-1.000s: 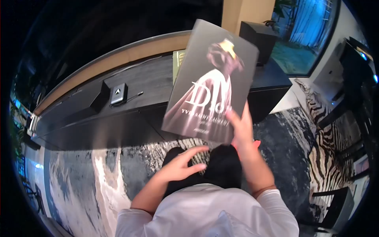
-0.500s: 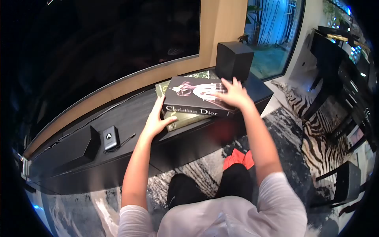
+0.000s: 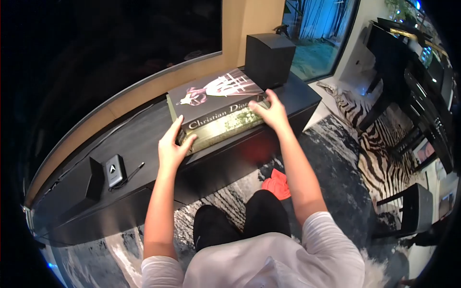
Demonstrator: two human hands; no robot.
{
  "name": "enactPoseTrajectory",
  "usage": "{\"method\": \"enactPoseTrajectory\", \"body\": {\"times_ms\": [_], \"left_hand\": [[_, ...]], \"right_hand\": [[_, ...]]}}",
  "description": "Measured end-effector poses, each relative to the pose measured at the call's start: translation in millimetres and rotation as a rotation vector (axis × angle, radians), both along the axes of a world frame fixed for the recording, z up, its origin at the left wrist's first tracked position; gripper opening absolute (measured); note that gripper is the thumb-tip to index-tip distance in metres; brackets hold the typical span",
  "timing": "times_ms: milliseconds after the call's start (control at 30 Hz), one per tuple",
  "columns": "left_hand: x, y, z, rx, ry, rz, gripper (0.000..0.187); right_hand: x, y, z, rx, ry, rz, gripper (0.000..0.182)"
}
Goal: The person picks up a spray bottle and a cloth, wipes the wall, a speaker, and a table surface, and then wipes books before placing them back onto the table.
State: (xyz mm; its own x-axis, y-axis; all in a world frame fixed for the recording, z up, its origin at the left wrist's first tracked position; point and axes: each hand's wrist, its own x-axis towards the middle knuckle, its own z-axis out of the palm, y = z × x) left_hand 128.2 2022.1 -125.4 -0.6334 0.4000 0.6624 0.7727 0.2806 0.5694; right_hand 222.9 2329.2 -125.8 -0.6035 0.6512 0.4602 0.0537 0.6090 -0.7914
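A black Christian Dior book (image 3: 216, 108) lies on top of a green-gold book (image 3: 225, 127), their edges nearly lined up. Both rest on a long black cabinet. At the left end of the pair, my left hand (image 3: 174, 146) grips the corner, fingers along the short side of the Dior book and thumb in front by the lower book. My right hand (image 3: 272, 113) holds the opposite corner: its thumb is against the spine, over the end of the title, and its fingers are at the right edge. The undersides of both books are hidden.
The black cabinet (image 3: 129, 137) runs below a large dark screen (image 3: 120, 43). A black box-shaped object (image 3: 270, 60) stands right of the books. Farther left are a small grey device (image 3: 115, 171) with a short cable and a black wedge-shaped object (image 3: 79, 185). A red cloth-like item (image 3: 277, 185) lies on the patterned rug.
The Dior book has turned and settled more squarely over the green-gold one. My right hand has slid from its cover to the right front corner. The view has shifted right.
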Motion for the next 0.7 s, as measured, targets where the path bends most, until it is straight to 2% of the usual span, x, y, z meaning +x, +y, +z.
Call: {"method": "enactPoseTrajectory", "body": {"times_ms": [67, 133, 200, 267, 300, 333, 400, 467, 533, 567, 600, 633, 667, 700], "left_hand": [[3, -3, 4, -0.023, 0.028, 0.013, 0.065], [16, -4, 15, -0.086, 0.036, 0.04, 0.062], [24, -10, 14, -0.097, -0.076, -0.023, 0.065], [8, -9, -8, -0.018, 0.041, -0.169, 0.071], [-3, -13, -18, 0.004, 0.034, -0.225, 0.07], [-18, -18, -32, 0.02, -0.013, -0.242, 0.068], [-19, -20, -34, 0.008, -0.132, -0.24, 0.06], [-36, -12, -43, 0.07, -0.162, -0.279, 0.057], [-41, -13, -44, 0.037, -0.107, -0.295, 0.057], [-43, -13, -43, 0.005, -0.081, -0.284, 0.055], [-45, -13, -44, 0.008, -0.055, -0.296, 0.054], [-45, -12, -43, -0.001, -0.061, -0.302, 0.054], [-45, -12, -42, -0.012, -0.068, -0.302, 0.054], [-52, -13, -45, -0.026, -0.064, -0.31, 0.053]], "right_hand": [[1, -8, -26, 0.299, -0.028, -0.076, 0.091], [-4, -21, -22, 0.057, 0.157, 0.001, 0.087], [1, -32, -9, 0.268, 0.014, -0.239, 0.074], [-11, -3, -21, 0.323, 0.087, -0.045, 0.091], [-6, 0, -15, 0.126, -0.099, 0.045, 0.106], [1, 0, -16, 0.108, -0.117, 0.038, 0.116], [27, 3, -12, 0.199, 0.001, -0.161, 0.106], [78, 19, -2, 0.268, 0.293, -0.131, 0.096], [157, 31, 5, 0.368, 0.469, -0.135, 0.085], [200, 32, 2, 0.251, 0.544, -0.166, 0.079], [242, 47, -11, 0.023, 0.582, -0.223, 0.073], [298, 45, -1, -0.128, 0.556, -0.362, 0.069], [351, 51, 0, -0.158, 0.607, -0.523, 0.065], [401, 56, 5, -0.204, 0.726, -0.707, 0.051]]}}
